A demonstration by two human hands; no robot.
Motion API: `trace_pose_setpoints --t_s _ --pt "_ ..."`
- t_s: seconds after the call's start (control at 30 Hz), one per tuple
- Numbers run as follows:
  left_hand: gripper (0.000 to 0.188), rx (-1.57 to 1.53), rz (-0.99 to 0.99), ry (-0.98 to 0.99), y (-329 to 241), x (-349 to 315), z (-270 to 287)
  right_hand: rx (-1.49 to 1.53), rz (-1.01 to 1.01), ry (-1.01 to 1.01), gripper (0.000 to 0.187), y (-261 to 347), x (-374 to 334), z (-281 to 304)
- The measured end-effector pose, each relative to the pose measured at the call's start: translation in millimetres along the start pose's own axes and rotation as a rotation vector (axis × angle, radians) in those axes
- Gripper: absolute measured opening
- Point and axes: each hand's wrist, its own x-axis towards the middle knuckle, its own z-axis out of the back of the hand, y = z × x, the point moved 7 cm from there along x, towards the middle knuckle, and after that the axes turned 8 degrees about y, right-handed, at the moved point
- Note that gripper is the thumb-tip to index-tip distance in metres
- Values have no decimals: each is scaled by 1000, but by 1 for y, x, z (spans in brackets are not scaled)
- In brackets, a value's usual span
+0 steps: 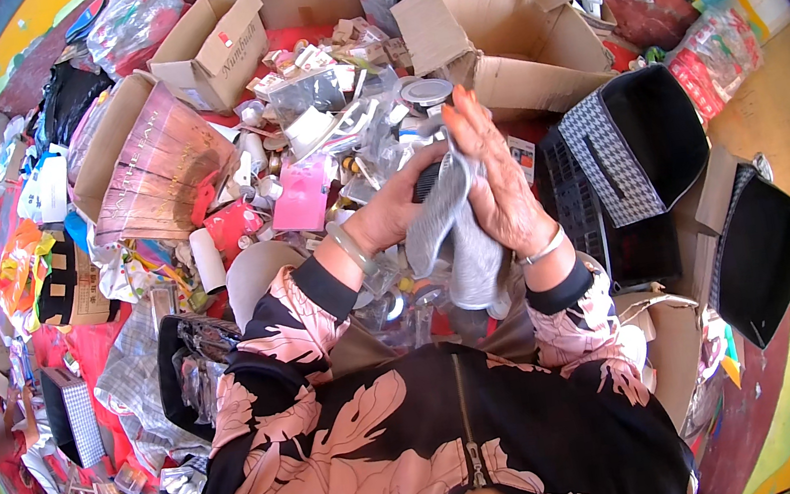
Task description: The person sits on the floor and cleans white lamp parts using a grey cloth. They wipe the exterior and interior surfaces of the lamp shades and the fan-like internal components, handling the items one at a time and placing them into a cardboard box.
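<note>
Left hand (396,202) curled around dark, ribbed, round object (426,182), part covered. Right hand (499,182) flat, fingers straight and nearly together, palm side against soft grey cloth (478,261). Cloth between both hands, hanging below them, above lap. Pink flat rectangular sheet (302,195) on mixed pile beyond left wrist; open brown cardboard box (543,75) beyond right hand.

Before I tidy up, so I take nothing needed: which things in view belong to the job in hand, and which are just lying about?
In use:
- soft grey cloth, between left hand and right hand
- dark ridged object, partly hidden, at the left hand

Apparently lying about:
- flat pink rectangular piece
- white cylinder
- large open brown cardboard box
</note>
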Motion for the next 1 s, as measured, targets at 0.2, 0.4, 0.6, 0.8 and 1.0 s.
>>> trace_pose_setpoints --t_s 0.2,0.4,0.6,0.8,1.0 --pt "79 -337 -34 -143 -8 -5 19 -31 -269 10 49 -38 -13 -4" --pt "84 -435 -93 -149 -22 -15 30 -11 -103 59 70 0 -13 -19" --pt "79 -236 24 -58 -5 -16 26 -9 88 46 62 31 -3 -24" --pt "79 -244 94 126 5 -9 -9 -13 -104 -158 41 -15 -10 -1" --pt "78 -467 -46 12 -5 -27 19 376 -685 -554 23 -111 -61 18"
